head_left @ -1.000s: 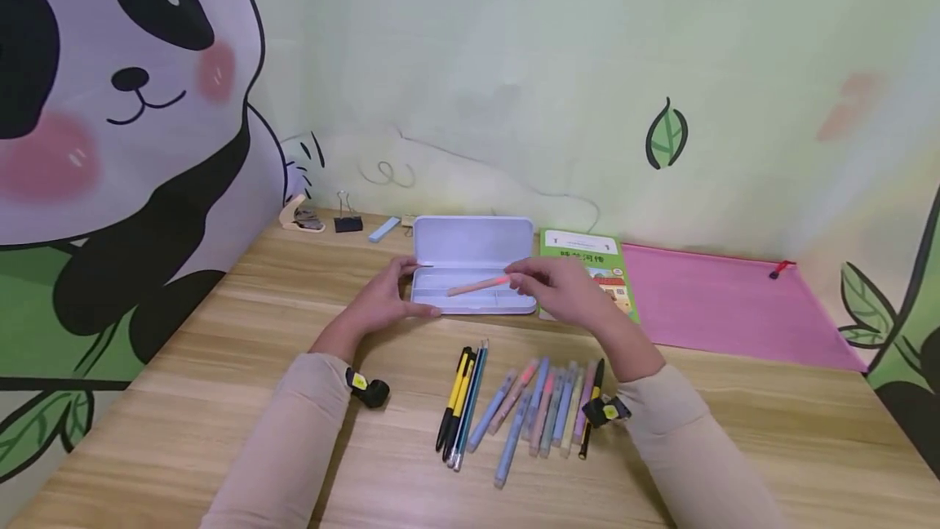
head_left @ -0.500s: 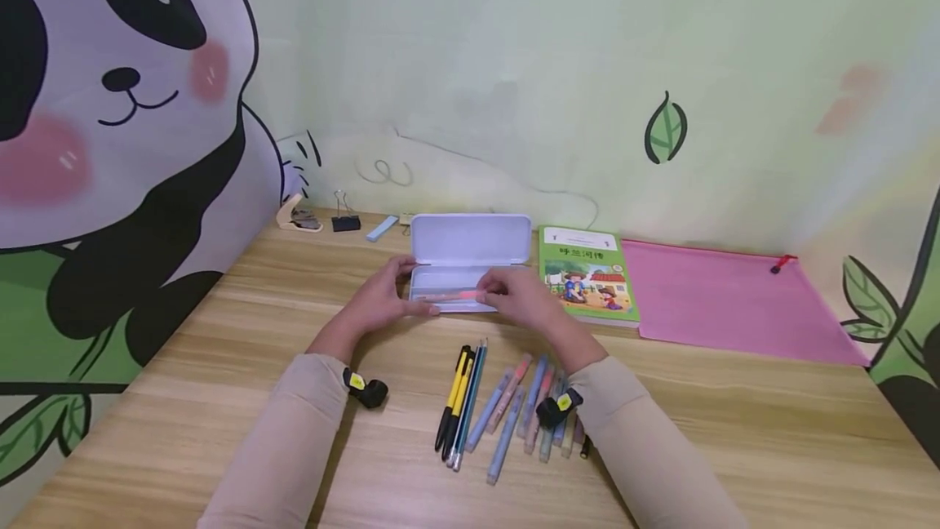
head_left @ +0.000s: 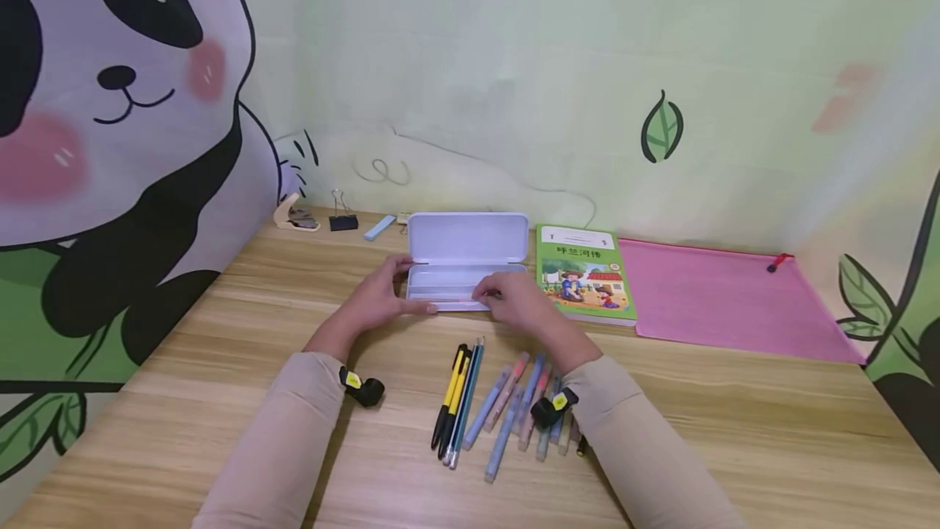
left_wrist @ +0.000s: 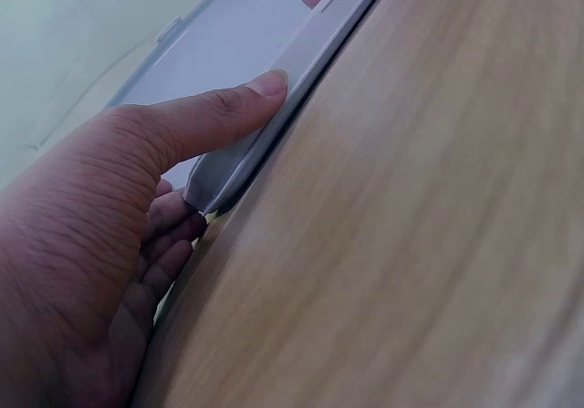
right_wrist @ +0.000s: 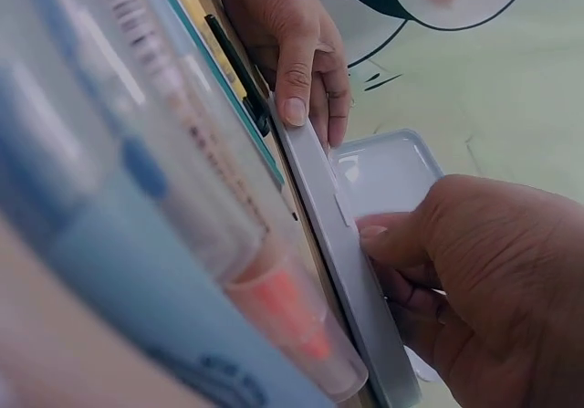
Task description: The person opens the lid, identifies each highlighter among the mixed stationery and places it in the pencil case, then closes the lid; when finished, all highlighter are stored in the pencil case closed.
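Note:
A pale lavender pencil case (head_left: pixel 468 237) stands on the table with its lid raised. My left hand (head_left: pixel 373 294) grips its left end, the thumb along the front edge and the fingers round the side. Inside the case, my right hand (head_left: pixel 523 302) pinches the end of a pink highlighter (head_left: pixel 451 300), which lies low in the front compartment. The right wrist view shows the right thumb and fingers reaching over the case's front wall (right_wrist: pixel 342 244); the highlighter is hidden there. Several pastel highlighters (head_left: pixel 502 441) lie under the right forearm, beside yellow-and-black pens (head_left: pixel 453 398) and blue pencils (head_left: pixel 467 402).
Right of the case lies a green book (head_left: pixel 586 274), then a pink zip pouch (head_left: pixel 734 300). Along the back left are a stapler-like beige item (head_left: pixel 294 215), a black binder clip (head_left: pixel 343 222) and a light blue bar (head_left: pixel 379 228). A painted wall stands behind.
My right hand has moved left and down into the case, lowering the pink highlighter from above it into the front compartment. The left hand keeps its grip on the case.

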`<action>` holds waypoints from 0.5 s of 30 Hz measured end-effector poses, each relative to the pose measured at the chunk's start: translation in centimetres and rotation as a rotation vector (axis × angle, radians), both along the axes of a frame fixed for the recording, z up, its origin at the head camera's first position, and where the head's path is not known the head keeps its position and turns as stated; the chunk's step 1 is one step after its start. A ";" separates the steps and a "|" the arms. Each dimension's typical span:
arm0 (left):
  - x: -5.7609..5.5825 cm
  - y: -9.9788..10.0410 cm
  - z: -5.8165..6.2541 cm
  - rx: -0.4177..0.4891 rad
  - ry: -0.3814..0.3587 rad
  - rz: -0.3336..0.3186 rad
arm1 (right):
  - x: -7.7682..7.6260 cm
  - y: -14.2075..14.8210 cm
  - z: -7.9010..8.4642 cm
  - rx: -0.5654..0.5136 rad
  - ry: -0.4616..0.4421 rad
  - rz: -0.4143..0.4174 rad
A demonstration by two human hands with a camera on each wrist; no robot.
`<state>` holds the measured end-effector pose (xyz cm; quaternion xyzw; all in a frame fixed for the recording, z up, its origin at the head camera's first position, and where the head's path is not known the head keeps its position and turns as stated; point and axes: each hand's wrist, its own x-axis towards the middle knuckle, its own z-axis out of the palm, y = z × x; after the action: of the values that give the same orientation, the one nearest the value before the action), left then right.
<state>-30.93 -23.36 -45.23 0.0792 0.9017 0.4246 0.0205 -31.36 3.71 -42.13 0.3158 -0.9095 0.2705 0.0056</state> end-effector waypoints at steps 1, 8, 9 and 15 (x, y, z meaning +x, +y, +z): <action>0.0 0.0 0.0 -0.001 -0.002 0.002 | 0.1 0.0 0.0 0.013 -0.001 0.001; 0.0 -0.3 0.0 -0.002 -0.009 0.002 | 0.4 -0.2 0.9 0.033 -0.024 0.028; 0.0 -0.3 0.0 0.002 -0.007 0.000 | 0.4 -0.1 1.1 0.023 -0.012 0.046; -0.2 -0.2 -0.3 0.018 0.007 -0.013 | 1.6 1.2 3.7 -0.031 0.061 0.213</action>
<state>-31.13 -23.56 -45.52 0.0867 0.8973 0.4324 0.0191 -29.77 4.86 -38.42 0.4188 -0.8658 0.2737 0.0094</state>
